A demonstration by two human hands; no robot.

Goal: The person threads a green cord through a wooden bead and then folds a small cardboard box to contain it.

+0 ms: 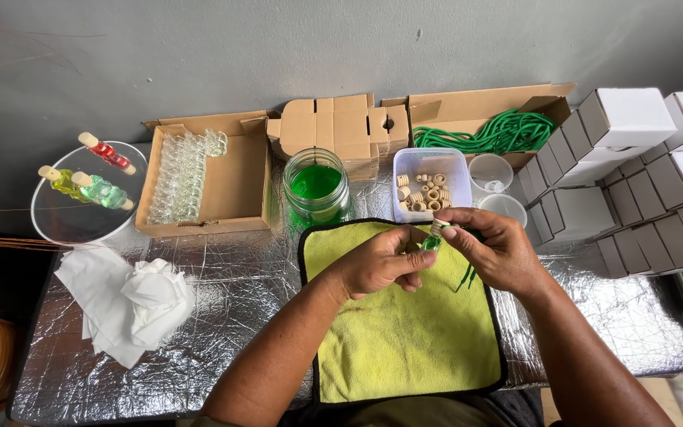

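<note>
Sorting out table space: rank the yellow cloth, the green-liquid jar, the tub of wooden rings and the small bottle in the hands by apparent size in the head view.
1. Yellow cloth, by far the largest.
2. Tub of wooden rings and green-liquid jar: too close to rank.
3. Small green bottle, pinched between left hand and right hand, plainly the smallest.

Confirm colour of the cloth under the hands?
Yellow-green cloth with black edging, head view.

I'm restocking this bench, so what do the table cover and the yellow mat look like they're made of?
The crinkled silver table cover looks like quilted reflective foil: shiny, creased. The yellow mat with black edging looks like soft microfibre cloth: matte, fuzzy.
</note>
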